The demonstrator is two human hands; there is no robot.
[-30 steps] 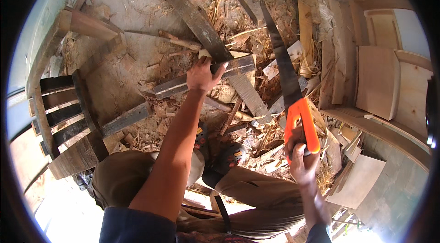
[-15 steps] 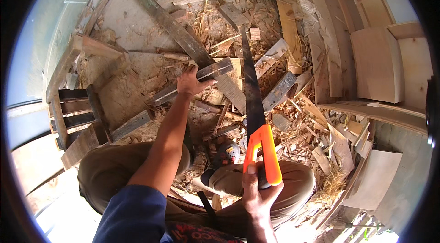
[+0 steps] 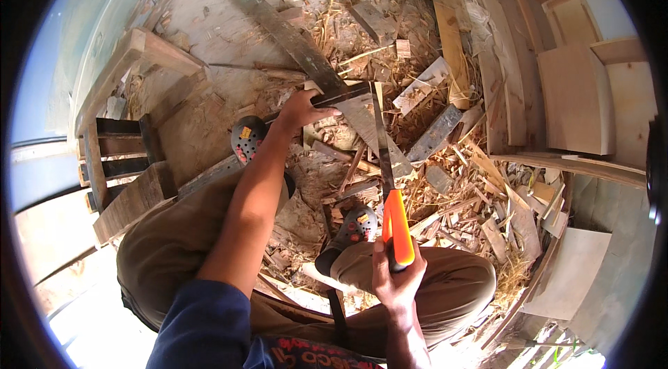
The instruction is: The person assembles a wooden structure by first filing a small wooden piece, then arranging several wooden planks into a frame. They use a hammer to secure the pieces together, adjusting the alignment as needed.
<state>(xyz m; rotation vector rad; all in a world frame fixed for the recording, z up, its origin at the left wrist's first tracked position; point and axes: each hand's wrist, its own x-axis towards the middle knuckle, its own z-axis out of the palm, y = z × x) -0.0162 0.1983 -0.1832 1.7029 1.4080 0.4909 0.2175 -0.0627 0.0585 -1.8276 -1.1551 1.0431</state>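
My right hand (image 3: pixel 398 277) is closed around the orange and black handle of a handsaw (image 3: pixel 394 226). Its narrow dark blade points away from me, seen almost edge-on, with the far part beside the right end of a dark wood strip (image 3: pixel 348 95). Whether the teeth touch the wood I cannot tell. Fingers of my left hand (image 3: pixel 305 110) are wrapped over that strip, the thumb stretched along its near side. Beneath the strip lie a long weathered plank (image 3: pixel 268 25) running to the far left and a shorter board (image 3: pixel 379 134) slanting to the near right.
Wood chips and offcuts (image 3: pixel 480 195) litter the floor right of the saw. A slatted wooden frame (image 3: pixel 122 153) stands at the left. Boards and panels (image 3: pixel 574 98) line the right side. My clogs (image 3: pixel 358 224) and bent knees are close below the hands.
The saw has turned from showing its broad side to nearly edge-on, its blade now by the strip's end. The strip lies differently under my left hand, and my left clog has come into view.
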